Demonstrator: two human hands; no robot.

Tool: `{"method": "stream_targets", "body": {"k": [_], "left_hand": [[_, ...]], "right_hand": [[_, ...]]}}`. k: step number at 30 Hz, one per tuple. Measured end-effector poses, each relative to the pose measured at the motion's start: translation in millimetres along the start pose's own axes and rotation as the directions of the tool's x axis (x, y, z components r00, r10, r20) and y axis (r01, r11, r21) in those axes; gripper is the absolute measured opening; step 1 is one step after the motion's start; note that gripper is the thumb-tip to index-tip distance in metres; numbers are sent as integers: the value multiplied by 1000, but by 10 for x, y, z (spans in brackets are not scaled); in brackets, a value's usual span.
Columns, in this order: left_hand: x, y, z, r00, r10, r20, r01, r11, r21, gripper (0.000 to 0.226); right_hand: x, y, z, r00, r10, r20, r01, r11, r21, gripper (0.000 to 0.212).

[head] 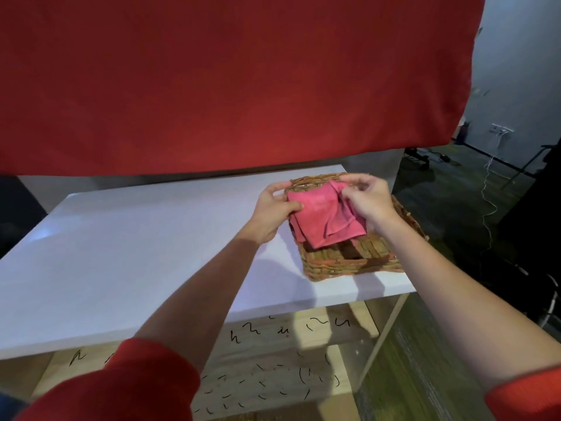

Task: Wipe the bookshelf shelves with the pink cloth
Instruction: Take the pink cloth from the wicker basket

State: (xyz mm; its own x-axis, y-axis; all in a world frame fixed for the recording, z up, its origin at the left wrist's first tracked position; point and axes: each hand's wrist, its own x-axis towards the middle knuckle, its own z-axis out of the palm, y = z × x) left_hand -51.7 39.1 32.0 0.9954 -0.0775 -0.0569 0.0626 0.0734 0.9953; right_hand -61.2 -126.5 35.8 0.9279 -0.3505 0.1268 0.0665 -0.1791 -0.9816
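The pink cloth (321,218) is soft, napped fabric folded into a rumpled rough square. It sits over a shallow woven wicker basket (349,264) at the right end of the bookshelf (151,253)'s smooth white top. The left hand (274,212) pinches its left corner. The right hand (368,202) pinches a gathered fold at its upper right, hiding that edge. Whether the cloth touches the basket floor is unclear. It has no clear long axis, and its loose lower edge sags toward the camera. The pale wooden lower shelves (273,381) carry black scribbles.
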Motion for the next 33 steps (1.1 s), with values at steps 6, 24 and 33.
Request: {"method": "stream_targets", "body": {"k": [6, 24, 33], "left_hand": [[-613, 72, -296, 992, 99, -75, -99, 995, -5, 33], [-2027, -1188, -869, 991, 43, 129, -73, 967, 244, 48], [-1699, -2257, -675, 984, 70, 166, -158, 784, 600, 39]], "right_hand": [[-693, -222, 243, 956, -294, 15, 293, 955, 50, 34], [-2095, 870, 119, 838, -71, 541, 386, 779, -494, 60], [-2061, 2032, -41, 878, 41, 477, 305, 720, -623, 21]]}}
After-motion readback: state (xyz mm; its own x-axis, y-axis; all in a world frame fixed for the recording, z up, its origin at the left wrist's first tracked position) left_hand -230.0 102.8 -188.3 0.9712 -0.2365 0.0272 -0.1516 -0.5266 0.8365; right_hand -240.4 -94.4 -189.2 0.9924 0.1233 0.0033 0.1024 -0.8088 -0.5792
